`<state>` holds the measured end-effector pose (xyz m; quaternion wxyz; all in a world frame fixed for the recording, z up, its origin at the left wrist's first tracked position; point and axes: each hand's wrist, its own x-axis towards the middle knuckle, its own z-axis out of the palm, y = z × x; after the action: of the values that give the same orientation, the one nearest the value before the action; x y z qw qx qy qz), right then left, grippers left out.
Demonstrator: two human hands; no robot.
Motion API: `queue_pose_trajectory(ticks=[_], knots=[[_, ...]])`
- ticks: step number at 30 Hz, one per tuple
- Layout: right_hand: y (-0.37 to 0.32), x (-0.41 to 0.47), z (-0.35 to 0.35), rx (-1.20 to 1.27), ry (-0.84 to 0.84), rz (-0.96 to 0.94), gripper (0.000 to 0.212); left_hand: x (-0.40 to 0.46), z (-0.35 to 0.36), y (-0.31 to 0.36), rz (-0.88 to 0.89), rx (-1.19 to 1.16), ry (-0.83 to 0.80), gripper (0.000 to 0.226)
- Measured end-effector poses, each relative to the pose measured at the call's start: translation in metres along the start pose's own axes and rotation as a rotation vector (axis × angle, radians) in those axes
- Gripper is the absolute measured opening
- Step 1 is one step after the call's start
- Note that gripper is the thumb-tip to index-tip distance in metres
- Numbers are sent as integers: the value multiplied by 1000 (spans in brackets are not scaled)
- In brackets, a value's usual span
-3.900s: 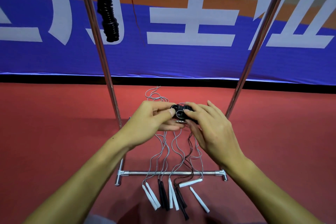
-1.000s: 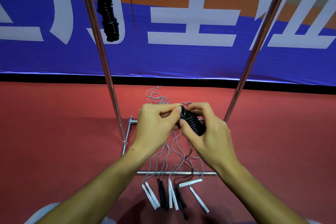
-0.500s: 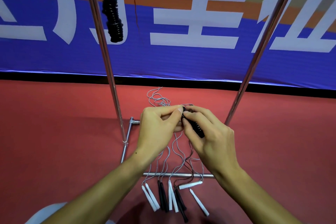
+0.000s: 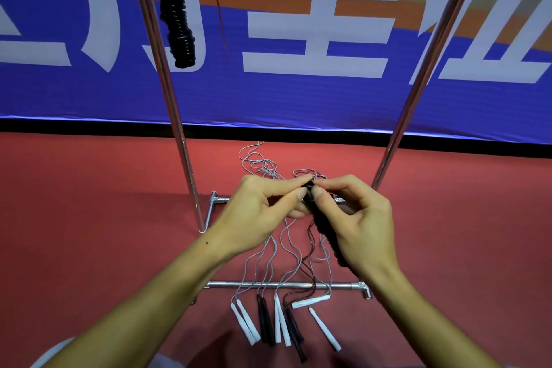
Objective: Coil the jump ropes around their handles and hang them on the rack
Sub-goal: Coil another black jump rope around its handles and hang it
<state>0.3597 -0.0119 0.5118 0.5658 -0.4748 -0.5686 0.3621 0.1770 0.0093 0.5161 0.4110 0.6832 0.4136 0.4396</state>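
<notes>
One black jump rope wound tight around its paired handles (image 4: 324, 228) sits in my grasp, held above the red floor (image 4: 89, 203) in front of the rack and tilted so its upper end points away from me. My right hand (image 4: 363, 222) wraps the lower part of this bundle, with thumb and forefinger pinching at its top end. My left hand (image 4: 257, 212) meets it there, thumb and forefinger curled in and nipping the same top end; what exactly lies between those fingertips I cannot tell. A second coiled black rope (image 4: 177, 18) hangs from the top bar of the chrome tubular rack (image 4: 179, 134), at its left end. Loose ropes with white and black handles (image 4: 277, 323) lie on the floor, their grey cords crossing the near base bar. A blue banner with white lettering (image 4: 298, 92) stands behind.
</notes>
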Motion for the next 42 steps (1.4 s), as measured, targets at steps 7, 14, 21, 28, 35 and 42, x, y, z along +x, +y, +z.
queue_pose_trajectory(ticks=[7, 14, 21, 28, 35, 42], knots=[[-10, 2, 6, 117, 15, 74, 6, 3, 3, 5, -98, -123, 121, 21], [-4, -1, 8, -84, 37, -24, 9, 5, 7, 9, -125, -146, 246, 12], [1, -1, 7, -242, 2, -156, 13, 2, 9, 16, -187, -296, 316, 6], [4, 1, 2, -217, -23, -243, 18, 2, 4, 17, -164, -225, 286, 6], [6, 0, 2, -97, 9, -169, 17, -3, 14, 16, -64, -146, 274, 4], [-12, 9, -5, 158, -1, 45, 27, -4, 18, 12, 19, -113, 306, 11]])
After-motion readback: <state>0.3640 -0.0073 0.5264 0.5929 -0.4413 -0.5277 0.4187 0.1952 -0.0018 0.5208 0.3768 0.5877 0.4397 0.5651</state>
